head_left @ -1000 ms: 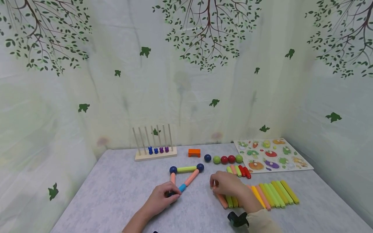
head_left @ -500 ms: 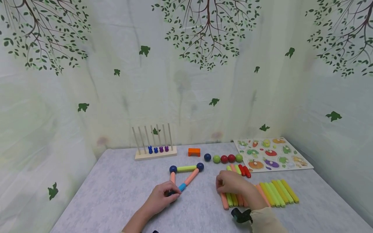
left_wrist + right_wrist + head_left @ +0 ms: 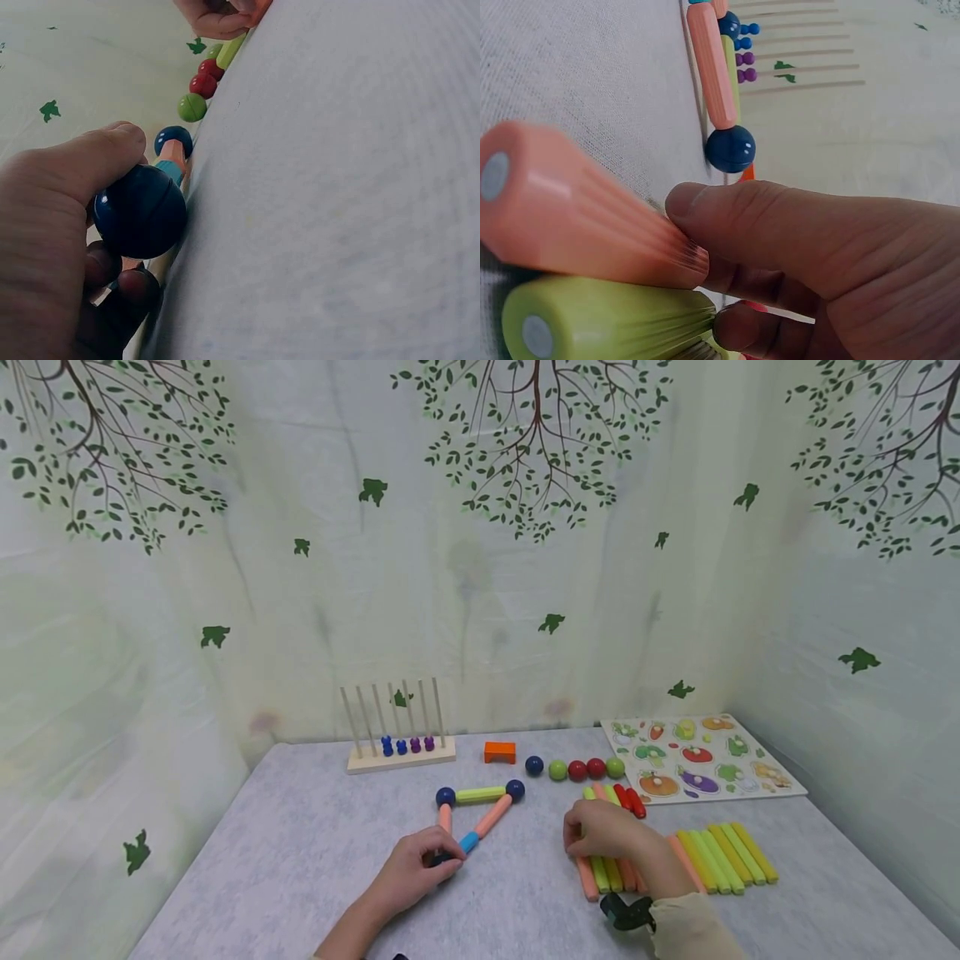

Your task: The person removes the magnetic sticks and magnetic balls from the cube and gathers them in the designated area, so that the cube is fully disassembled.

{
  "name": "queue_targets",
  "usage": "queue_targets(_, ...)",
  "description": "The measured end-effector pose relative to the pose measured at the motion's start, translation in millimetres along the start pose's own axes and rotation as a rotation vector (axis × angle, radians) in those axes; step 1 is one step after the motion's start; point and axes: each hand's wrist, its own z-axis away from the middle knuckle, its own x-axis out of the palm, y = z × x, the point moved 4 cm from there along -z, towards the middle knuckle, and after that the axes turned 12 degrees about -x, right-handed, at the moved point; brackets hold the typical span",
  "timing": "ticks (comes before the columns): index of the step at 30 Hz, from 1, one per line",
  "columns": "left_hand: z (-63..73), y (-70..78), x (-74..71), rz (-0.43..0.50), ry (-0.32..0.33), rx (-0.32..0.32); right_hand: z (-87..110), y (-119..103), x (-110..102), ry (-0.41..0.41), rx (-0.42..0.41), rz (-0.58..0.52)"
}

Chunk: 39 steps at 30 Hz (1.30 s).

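Observation:
Dark blue balls (image 3: 446, 797) and coloured sticks form a joined shape on the table, with a yellow-green stick (image 3: 480, 794) at its far side. At the near corner my left hand (image 3: 420, 868) grips another dark blue ball (image 3: 142, 214) between thumb and fingers. A blue stick piece (image 3: 468, 842) and a pink stick (image 3: 495, 818) run from there to the far right ball. My right hand (image 3: 603, 828) pinches the far end of the leftmost pink stick (image 3: 592, 210) in a row. Beside that lies a green stick (image 3: 615, 319), close to the fingertips.
More yellow and green sticks (image 3: 723, 860) continue the row rightward. Short red sticks (image 3: 630, 802) lie behind the right hand. Loose balls (image 3: 577, 771), an orange block (image 3: 500, 752), a peg stand (image 3: 401, 760) and a vegetable puzzle board (image 3: 697, 768) line the back.
My right hand has shifted rightward with the leftmost pink stick, and the row has moved right and closed up. The left hand and the joined shape stay in place.

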Motion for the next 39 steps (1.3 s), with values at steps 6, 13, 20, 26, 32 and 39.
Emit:
queue_targets(6, -0.6, 1.2, -1.3, -0.016, 0.048, 0.017, -1.3, -1.2, -1.4, 0.035, -0.009, 0.012)
queue_targets(13, -0.7, 0.6, -1.1, 0.001, 0.058, -0.048, -5.6, -11.3, -3.0, 0.079, -0.003, 0.071)
queue_targets(20, 0.8, 4.0, 3.8, 0.184, -0.133, -0.182, -14.9, -34.7, 11.4, 0.029, -0.086, 0.116)
queue_targets(26, 4.4, 16.5, 14.6, 0.319, -0.406, -0.107, -15.0, -63.2, 25.6, -0.023, -0.191, 0.04)
queue_targets(32, 8.0, 30.5, 22.7, 0.366, -0.558, 0.003, -10.8, -81.9, 38.7, -0.062, -0.217, 0.045)
queue_targets(39, 1.9, 31.3, 0.3, 0.002, 0.045, -0.029, -9.8, -86.3, 48.4, -0.095, -0.197, 0.136)
